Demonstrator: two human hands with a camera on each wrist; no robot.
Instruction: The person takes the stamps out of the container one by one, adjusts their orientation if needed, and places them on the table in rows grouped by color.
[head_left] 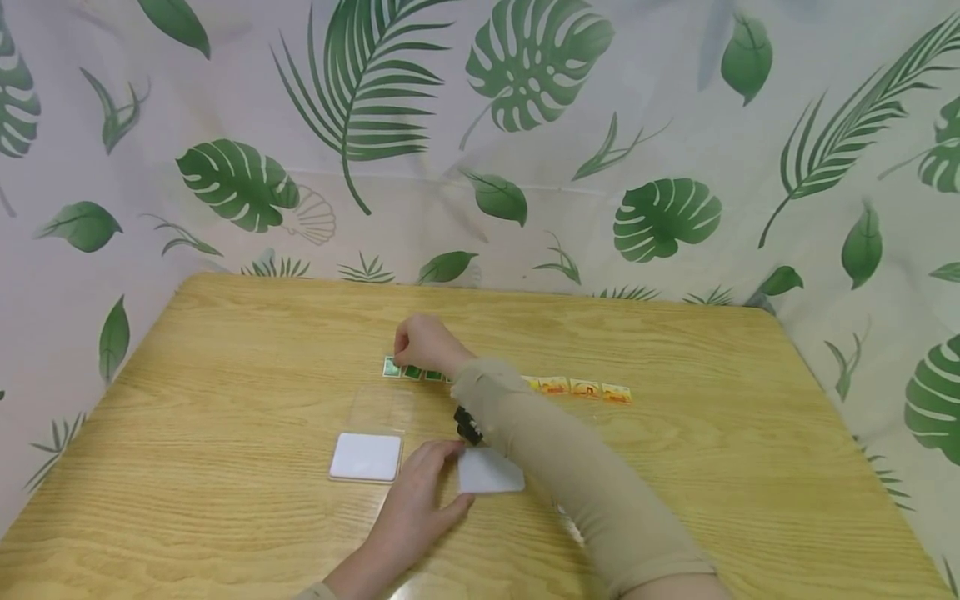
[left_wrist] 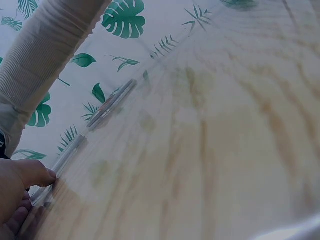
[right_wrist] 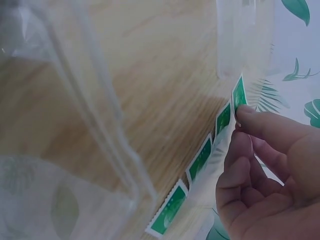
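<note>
In the head view, a row of small green stamps (head_left: pixel 412 372) with pale, notched edges lies across the middle of the table. My right hand (head_left: pixel 427 343) reaches over to the row's left end. Its thumb and fingertip pinch a green stamp (right_wrist: pixel 239 94), with more green stamps (right_wrist: pixel 200 157) lined up beside it in the right wrist view. Nearer to me, the left hand (head_left: pixel 420 500) holds a flat white card case (head_left: pixel 491 471) at its left side, thumb and forefinger at its corners. The left wrist view shows the left thumb (left_wrist: pixel 37 172) on a clear edge.
Left of my left hand lies another white card in a clear case (head_left: pixel 366 457). A faint clear sheet (head_left: pixel 378 408) is behind it. Yellow-orange stamps (head_left: pixel 585 388) continue the row rightward. The right sleeve (head_left: pixel 570 467) crosses the table and hides part of the row.
</note>
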